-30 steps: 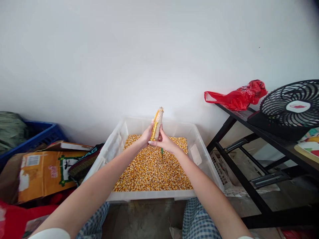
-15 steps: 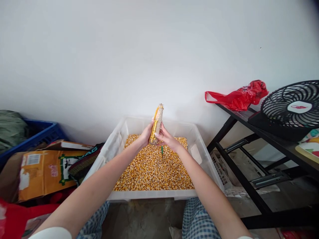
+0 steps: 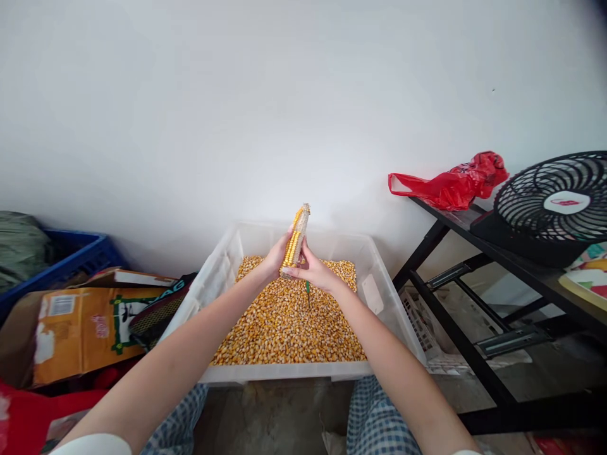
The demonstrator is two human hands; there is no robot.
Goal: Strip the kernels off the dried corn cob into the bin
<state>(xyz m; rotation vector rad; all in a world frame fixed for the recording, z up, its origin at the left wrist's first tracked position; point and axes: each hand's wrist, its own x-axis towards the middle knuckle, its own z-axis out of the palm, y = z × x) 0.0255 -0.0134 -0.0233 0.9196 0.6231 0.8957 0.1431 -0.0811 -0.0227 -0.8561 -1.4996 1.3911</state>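
Between my two hands stands a partly stripped corn cob (image 3: pixel 294 243), tilted with its top leaning right. Yellow kernels cover its left and near side; its right side is bare and pale. My left hand (image 3: pixel 276 258) is wrapped round the cob's left side. From the right, my right hand (image 3: pixel 313 268) grips the lower part, its thumb lying across the kernels near the base. Beneath both hands, loose corn kernels (image 3: pixel 284 328) fill the bottom of a translucent plastic bin (image 3: pixel 386 303). A thin tool with a green handle (image 3: pixel 308 288) stands in the kernels, partly hidden by my right hand.
On the right, a black table (image 3: pixel 474 234) carries a red plastic bag (image 3: pixel 455 186) and a black fan (image 3: pixel 559 202). Left of the bin lie a cardboard box (image 3: pixel 90 328) and a blue crate (image 3: pixel 90 253). A white wall (image 3: pixel 303 114) rises behind the bin.
The cob has dropped slightly and tilted a little further right. My right hand has shifted left and down, its thumb now across the cob's lower kernels.
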